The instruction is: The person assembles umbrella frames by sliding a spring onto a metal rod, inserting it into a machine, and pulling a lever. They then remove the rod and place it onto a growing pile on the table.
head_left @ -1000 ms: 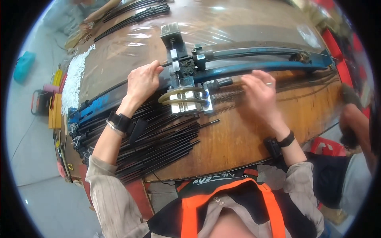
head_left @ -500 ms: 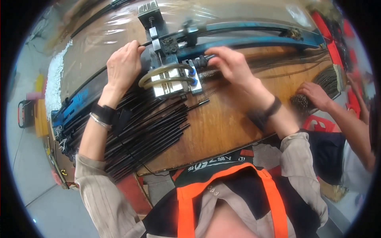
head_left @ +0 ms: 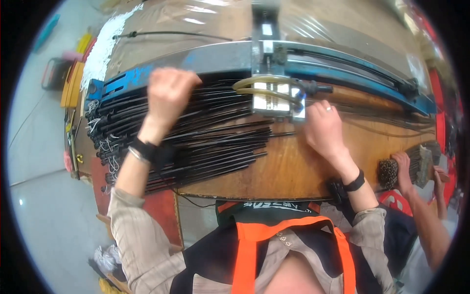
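My left hand (head_left: 171, 95) is closed in a loose fist over the left part of the blue rail (head_left: 142, 73) and the bundle of long black cables (head_left: 205, 142); whatever its fingers hold is hidden. Right beside the metal clamping fixture (head_left: 267, 103), below its black cylindrical fitting (head_left: 320, 88), my right hand (head_left: 323, 125) has its fingers curled together. Nothing can be made out inside that grip. Two yellowish air tubes (head_left: 264, 83) loop over the fixture. One cable tip (head_left: 284, 133) sticks out from the bundle toward my right hand.
A single black cable (head_left: 181, 34) lies on the plastic-covered surface behind the rail. White ties (head_left: 105, 147) hang at the bundle's left ends. At the right, another person's hands (head_left: 402, 169) hold a bundle of thin rods (head_left: 388, 174) on the wooden table (head_left: 303, 171).
My left hand has left the rod at the fixture and moved left. My right hand has dropped from the black fitting to below it, its fingers closing. The whole view has shifted.
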Demonstrator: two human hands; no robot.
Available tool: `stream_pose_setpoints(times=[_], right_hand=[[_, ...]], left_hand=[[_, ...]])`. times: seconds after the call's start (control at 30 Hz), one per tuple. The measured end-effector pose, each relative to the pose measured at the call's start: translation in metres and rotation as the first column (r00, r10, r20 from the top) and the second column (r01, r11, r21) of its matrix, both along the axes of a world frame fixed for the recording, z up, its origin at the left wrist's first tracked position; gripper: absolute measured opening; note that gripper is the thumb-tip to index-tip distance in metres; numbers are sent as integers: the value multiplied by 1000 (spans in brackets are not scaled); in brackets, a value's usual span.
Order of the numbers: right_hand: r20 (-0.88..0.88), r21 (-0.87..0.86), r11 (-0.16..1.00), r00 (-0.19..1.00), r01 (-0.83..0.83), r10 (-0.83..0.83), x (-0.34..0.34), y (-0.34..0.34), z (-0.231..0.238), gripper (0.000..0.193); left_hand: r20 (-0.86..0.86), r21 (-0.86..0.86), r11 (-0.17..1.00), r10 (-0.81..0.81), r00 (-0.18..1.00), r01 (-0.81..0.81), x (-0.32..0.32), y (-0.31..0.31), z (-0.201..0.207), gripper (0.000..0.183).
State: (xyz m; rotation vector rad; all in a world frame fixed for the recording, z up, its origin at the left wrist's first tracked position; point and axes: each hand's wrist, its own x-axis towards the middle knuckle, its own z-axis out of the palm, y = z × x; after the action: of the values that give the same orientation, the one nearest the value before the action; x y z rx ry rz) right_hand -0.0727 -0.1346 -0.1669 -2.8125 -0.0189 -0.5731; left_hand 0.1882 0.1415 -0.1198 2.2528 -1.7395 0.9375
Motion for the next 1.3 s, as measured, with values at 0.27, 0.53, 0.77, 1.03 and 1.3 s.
stream_pose_setpoints(times=[0.27,0.53,0.77,1.03,1.3], right_hand=[[-180,196,981,983,-5,41,4,23,3,20],[-230,424,904,960,-48,159,9,23,15,17],[59,571,809,990,-141,131,-15,27,-2,21],[271,199,969,959,-144,87,-35,19,-1,42],[550,104,942,808,-320,213,-29,-27,24,48]], left_hand=[[-267,114,993,60,962,-30,-23,16,-28,22],[-418,221,930,-182,890,294,-66,8,3,33],[-496,242,940,-94,863,241,-117,-22,17,26],[-481,369,900,-28,877,232,-142,-42,31,20],[-581,338,874,-97,808,349,-147,-85,95,24]])
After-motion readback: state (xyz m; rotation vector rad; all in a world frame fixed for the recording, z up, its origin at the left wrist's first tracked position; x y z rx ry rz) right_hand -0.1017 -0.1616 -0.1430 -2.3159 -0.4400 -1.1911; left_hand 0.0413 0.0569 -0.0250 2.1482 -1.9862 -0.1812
